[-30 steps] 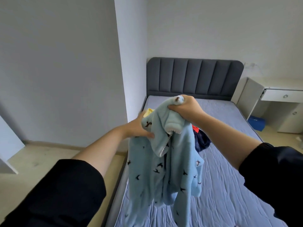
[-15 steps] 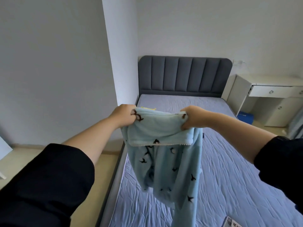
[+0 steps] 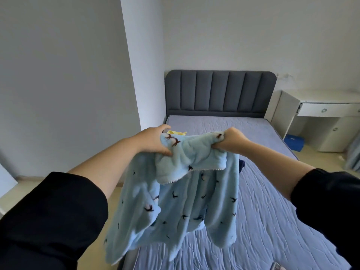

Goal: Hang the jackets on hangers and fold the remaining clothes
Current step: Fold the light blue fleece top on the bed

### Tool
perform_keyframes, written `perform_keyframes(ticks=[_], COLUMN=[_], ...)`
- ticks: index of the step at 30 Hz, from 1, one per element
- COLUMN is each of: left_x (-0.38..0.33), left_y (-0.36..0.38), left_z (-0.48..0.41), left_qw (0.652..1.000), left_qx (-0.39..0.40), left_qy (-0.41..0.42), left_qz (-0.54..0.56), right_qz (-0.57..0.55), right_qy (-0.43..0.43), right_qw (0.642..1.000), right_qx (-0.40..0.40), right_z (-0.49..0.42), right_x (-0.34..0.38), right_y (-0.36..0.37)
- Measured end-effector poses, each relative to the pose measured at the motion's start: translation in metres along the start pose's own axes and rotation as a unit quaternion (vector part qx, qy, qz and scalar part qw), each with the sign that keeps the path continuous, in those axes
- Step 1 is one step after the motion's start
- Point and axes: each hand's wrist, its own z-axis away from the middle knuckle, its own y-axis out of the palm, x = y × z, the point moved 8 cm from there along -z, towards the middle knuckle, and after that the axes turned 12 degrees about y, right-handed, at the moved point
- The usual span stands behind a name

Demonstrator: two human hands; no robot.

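Light-blue fleece jacket point(image 3: 187, 201) held up in the air over the near left part of the bed point(image 3: 272, 211), its lower half hanging free; the only marking on the cloth is a scatter of small dark bird shapes, and no label or lettering can be read; a turned-down collar flap point(image 3: 185, 162) with a pale scalloped edge droops between the two hands; left hand point(image 3: 153, 142) grips the left end of the neckline, fingers curled round the cloth and thumb pressed beneath; right hand point(image 3: 230, 142) clenches the right end, fingers closed into the fleece; black sleeves point(image 3: 52, 221) are pushed up both forearms.

Behind the jacket, a yellow item point(image 3: 176, 132) and a dark garment point(image 3: 241, 165) show only in part on the mattress; a small flat object point(image 3: 275, 266) at the lower edge is too blurred to read; grey padded headboard point(image 3: 220, 92) at the far end; white desk point(image 3: 321, 98) to the right, with a blue box point(image 3: 294, 142) on the floor beneath it.

A second ago the hands were close together and the jacket was bunched; half a second ago they had drawn apart along the neckline; the same grip holds now, with the body of the jacket spread wider and its left side swung outward.
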Motion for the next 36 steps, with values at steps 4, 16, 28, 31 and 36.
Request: perform_keyframes(ticks=[4,16,28,31,36], left_x=[0.012,0.047,0.023,0.025,0.035], left_y=[-0.017,-0.03,0.048,0.072,0.106], left_z=[0.005,0.029,0.059,0.07,0.07], left_qw=[0.992,0.905,0.87,0.84,0.823], left_qx=[-0.017,-0.354,0.227,0.318,0.369], left_qy=[0.0,-0.159,-0.067,-0.069,-0.094], left_qz=[-0.128,0.173,0.434,0.434,0.421], right_qz=[-0.024,0.003,0.116,0.108,0.135], right_qy=[-0.033,-0.105,-0.081,-0.069,-0.019], right_qw=[0.999,0.98,0.978,0.931,0.881], right_qx=[0.007,-0.167,0.154,0.341,0.454], right_z=[0.002,0.003,0.019,0.035,0.027], right_x=[0.016,0.031,-0.016,-0.027,-0.044], right_y=[0.007,-0.021,0.025,0.054,0.086])
